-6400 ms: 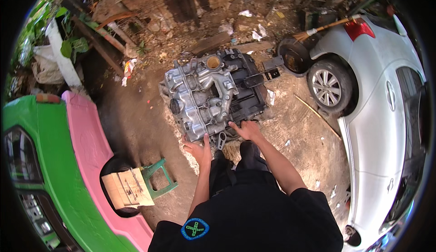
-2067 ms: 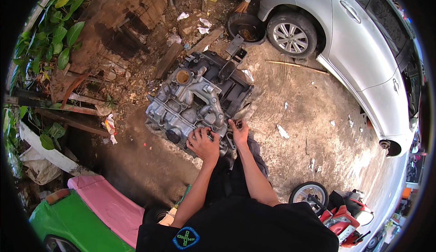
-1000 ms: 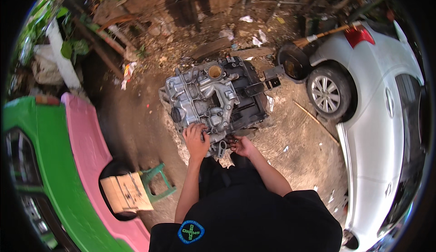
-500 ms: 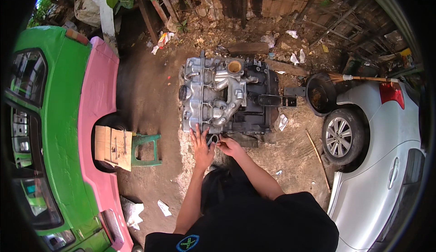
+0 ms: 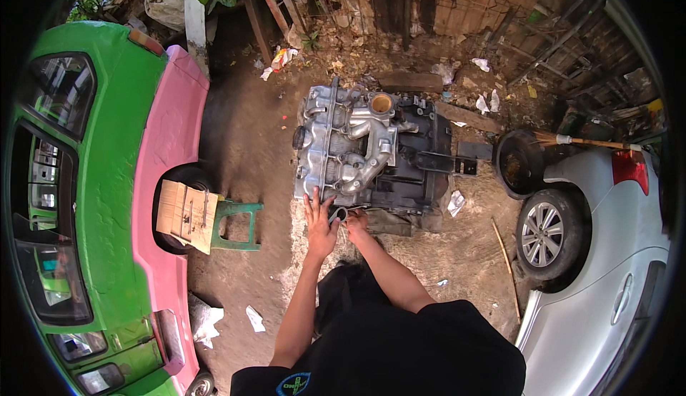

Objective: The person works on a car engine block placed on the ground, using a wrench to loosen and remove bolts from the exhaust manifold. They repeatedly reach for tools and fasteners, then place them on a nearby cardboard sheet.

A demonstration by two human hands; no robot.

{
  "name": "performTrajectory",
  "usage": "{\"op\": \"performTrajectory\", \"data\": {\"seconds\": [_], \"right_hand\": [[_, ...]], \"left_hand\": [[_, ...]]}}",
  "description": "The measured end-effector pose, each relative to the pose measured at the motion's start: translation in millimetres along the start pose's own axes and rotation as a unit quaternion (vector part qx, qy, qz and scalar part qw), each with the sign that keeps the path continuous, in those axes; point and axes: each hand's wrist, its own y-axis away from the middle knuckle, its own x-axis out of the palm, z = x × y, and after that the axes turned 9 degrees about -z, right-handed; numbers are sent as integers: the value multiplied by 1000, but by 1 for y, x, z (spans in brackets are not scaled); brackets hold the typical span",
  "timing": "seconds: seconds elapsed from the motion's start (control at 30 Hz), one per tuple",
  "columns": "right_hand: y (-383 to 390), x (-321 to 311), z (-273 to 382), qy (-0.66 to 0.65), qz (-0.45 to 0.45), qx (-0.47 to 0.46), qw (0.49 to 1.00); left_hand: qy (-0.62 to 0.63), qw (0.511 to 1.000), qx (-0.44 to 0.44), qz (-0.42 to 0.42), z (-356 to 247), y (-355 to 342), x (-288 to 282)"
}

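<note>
A silver-and-black engine (image 5: 379, 139) rests on the ground in front of me, a tan-coloured round opening at its top. My left hand (image 5: 320, 221) is spread against the lower left edge of its silver valve cover (image 5: 314, 149), fingers apart. Beside it, at the engine's near end, is a small dark ring-shaped fitting (image 5: 339, 215). My right hand (image 5: 356, 224) is at that fitting with its fingers curled; what they hold, if anything, is too hidden to make out.
A green-and-pink vehicle (image 5: 89, 189) lines the left, beside a green stool (image 5: 239, 224) and cardboard with tools (image 5: 186, 214). At right are a silver car (image 5: 600, 274), black tub (image 5: 518, 164), broom (image 5: 586, 141) and stick (image 5: 505, 271). A makeshift fence (image 5: 457, 17) and litter are behind.
My view has turned, so the engine sits more upright in it. Since a few seconds ago my left hand's fingers have spread, and my right hand has moved in to the ring-shaped fitting.
</note>
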Motion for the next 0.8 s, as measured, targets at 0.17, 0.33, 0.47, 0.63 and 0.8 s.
{"op": "performTrajectory", "data": {"seconds": [0.17, 0.33, 0.47, 0.63, 0.8], "right_hand": [[-27, -20, -6, -161, -20, 34, 986], [-32, -60, 17, 477, -133, -435, 752], [-5, -84, 59, 573, -130, -453, 670], [43, -78, 103, 677, -91, -450, 575], [67, -55, 118, 719, -78, -459, 517]], "left_hand": [[13, 1000, 4, -3, 1, 1, 1], [13, 1000, -4, -3, 2, 1, 1], [14, 1000, -12, -6, 2, 2, 3], [19, 1000, -8, -20, -1, 2, 5], [17, 1000, -2, -20, -2, 1, 3]]}}
